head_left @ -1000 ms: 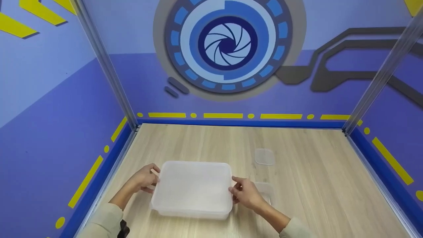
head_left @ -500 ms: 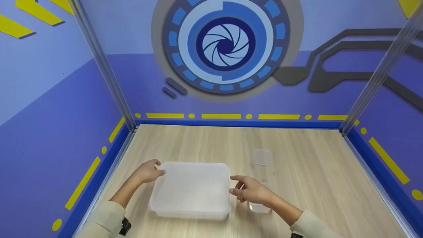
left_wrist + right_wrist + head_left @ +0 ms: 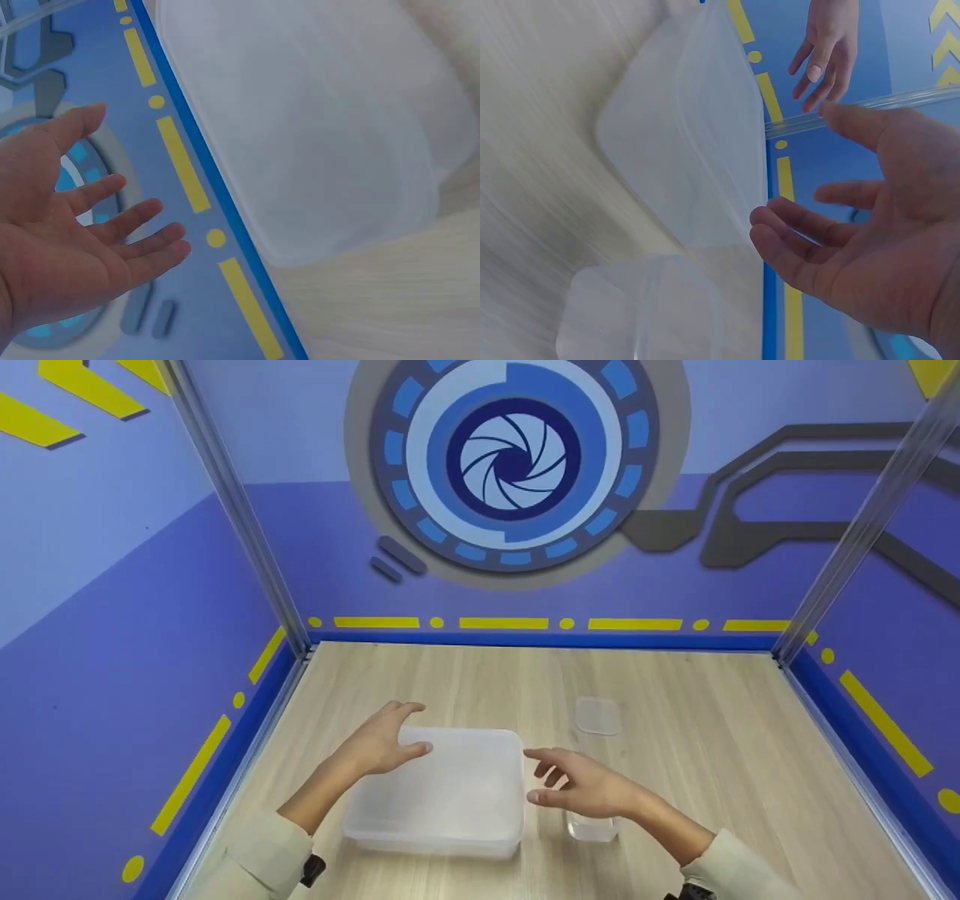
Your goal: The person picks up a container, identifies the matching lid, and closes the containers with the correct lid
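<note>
A large rectangular plastic container (image 3: pixel 457 799), frosted and translucent, sits on the wooden table, its flat top facing up. My left hand (image 3: pixel 379 744) hovers over its far left corner with fingers and thumb spread; the left wrist view shows the palm (image 3: pixel 67 247) holding nothing. Just past the container's right side is my right hand (image 3: pixel 585 786), fingers loosely bent and nothing between them. Below that hand stands a small clear plastic container (image 3: pixel 592 829), partly hidden by it in the head view and also visible in the right wrist view.
A small square translucent lid (image 3: pixel 598 716) lies flat on the table (image 3: pixel 705 780) behind the small container. Blue panels (image 3: pixel 315 562) with yellow marks wall in the back and both sides, with metal posts (image 3: pixel 247 525) at the corners.
Both hands have come off the large container's sides. The left hand has risen and moved right over its far corner; the right hand has drawn back slightly to the right. The container stays put.
</note>
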`<state>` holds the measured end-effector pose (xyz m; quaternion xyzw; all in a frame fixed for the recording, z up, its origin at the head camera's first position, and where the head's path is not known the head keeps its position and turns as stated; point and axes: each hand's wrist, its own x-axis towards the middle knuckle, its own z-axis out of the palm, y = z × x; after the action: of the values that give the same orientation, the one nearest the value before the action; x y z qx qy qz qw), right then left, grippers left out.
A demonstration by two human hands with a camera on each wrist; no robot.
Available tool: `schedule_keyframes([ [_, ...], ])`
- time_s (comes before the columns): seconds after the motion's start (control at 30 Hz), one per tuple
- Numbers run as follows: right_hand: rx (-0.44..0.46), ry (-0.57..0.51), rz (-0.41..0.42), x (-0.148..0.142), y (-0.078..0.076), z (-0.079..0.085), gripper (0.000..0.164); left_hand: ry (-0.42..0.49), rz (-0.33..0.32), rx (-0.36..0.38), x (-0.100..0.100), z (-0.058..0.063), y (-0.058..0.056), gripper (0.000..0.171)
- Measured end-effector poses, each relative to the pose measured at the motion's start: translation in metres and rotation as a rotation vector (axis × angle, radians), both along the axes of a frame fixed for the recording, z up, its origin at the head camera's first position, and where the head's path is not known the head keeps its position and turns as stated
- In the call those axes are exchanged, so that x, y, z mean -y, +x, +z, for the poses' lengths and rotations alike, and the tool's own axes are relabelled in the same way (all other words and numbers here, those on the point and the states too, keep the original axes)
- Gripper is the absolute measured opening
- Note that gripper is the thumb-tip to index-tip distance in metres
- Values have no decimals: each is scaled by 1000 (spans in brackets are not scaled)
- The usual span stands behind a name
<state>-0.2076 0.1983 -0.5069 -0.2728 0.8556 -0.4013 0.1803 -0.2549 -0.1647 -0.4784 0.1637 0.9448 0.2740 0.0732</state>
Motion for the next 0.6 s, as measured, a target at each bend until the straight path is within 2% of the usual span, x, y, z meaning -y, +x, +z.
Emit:
schedule_keyframes([
  [0.07,-15,11,7,-3,1,3,73,5,-25,-30,-6,3,1,70],
  [0.2,-55,27,13,-9,4,10,73,24,-70,-66,-21,18,3,74],
  [0.37,-145,5,7,-18,5,25,74,50,-99,-136,-38,36,-2,77],
  [0.47,-192,-10,-11,-23,4,33,77,73,-108,-193,-48,40,-7,78],
  [0.6,-211,-16,-56,-30,2,40,82,91,-129,-252,-59,37,-12,80],
])
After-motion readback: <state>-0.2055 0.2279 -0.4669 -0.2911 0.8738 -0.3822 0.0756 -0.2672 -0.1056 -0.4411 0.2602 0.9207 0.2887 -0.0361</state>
